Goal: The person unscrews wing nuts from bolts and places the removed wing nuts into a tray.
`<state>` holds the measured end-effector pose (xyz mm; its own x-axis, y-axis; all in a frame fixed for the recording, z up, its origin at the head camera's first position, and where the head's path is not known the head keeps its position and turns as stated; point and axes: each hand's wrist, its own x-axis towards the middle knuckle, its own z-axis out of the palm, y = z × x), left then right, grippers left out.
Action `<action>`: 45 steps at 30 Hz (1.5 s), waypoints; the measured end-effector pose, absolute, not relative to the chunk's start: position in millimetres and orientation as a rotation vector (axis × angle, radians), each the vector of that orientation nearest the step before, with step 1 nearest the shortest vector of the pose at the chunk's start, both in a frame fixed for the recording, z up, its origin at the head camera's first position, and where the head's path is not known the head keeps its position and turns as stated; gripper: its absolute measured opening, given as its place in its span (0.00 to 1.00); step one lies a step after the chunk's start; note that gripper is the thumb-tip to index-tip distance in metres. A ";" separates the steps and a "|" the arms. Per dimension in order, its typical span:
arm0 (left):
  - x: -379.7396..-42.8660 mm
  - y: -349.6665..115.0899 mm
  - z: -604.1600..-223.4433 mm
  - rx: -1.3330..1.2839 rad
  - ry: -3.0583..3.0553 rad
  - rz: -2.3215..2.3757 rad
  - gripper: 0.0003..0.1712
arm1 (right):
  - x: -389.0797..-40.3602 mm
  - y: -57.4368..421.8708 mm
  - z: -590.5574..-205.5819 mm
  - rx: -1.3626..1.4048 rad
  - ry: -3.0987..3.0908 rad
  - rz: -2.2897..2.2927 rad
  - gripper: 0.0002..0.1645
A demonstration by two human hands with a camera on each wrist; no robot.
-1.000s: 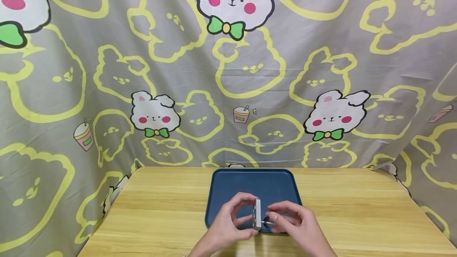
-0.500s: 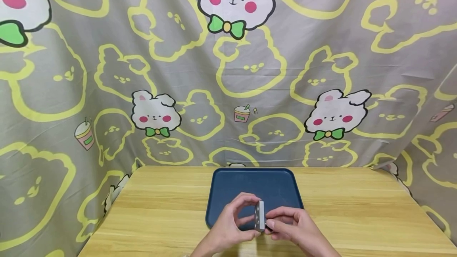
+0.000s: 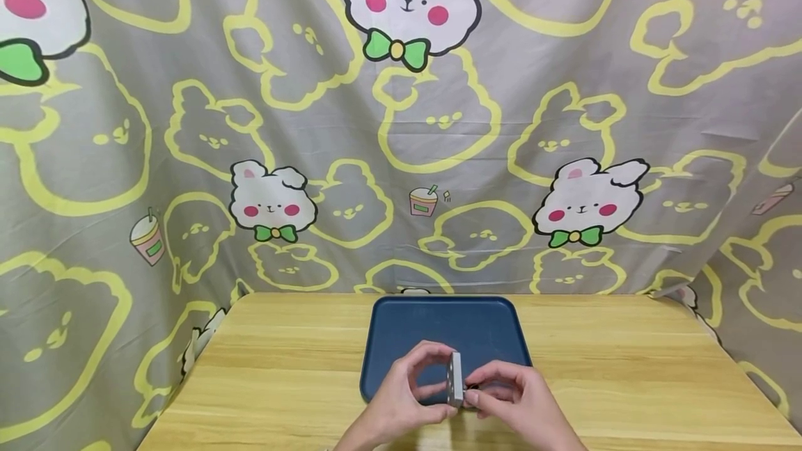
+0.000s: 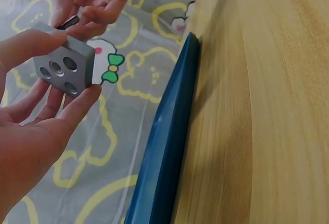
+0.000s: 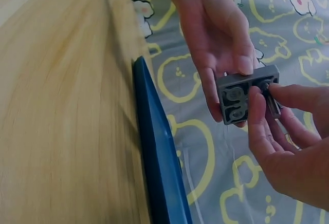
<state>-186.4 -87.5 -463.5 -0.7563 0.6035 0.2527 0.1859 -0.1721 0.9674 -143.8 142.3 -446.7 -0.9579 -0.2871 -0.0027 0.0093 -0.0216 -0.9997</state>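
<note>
The left hand (image 3: 407, 387), its thumb and fingertips spread wide, grips opposite edges of a grey block (image 3: 457, 379), holding it upright over the near edge of a blue tray (image 3: 445, 322) on the wooden worktop (image 3: 282, 360). The right hand (image 3: 523, 395), more tightly closed, pinches a thin metal rod (image 5: 274, 107) at the block's recessed face. Both wrists reach in from the worktop's near side, palms turned toward each other.
</note>
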 end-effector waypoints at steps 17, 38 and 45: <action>-187.6 -92.0 -459.4 0.712 1.651 2.036 0.34 | -145.1 125.7 -461.9 -1.745 3.120 -1.672 0.09; -189.0 -92.9 -459.5 0.694 1.632 2.095 0.37 | -140.2 125.8 -453.9 -1.629 3.183 -1.758 0.11; -188.4 -92.0 -459.7 0.814 1.747 2.068 0.37 | -132.8 128.9 -442.3 -0.461 2.733 -2.075 0.12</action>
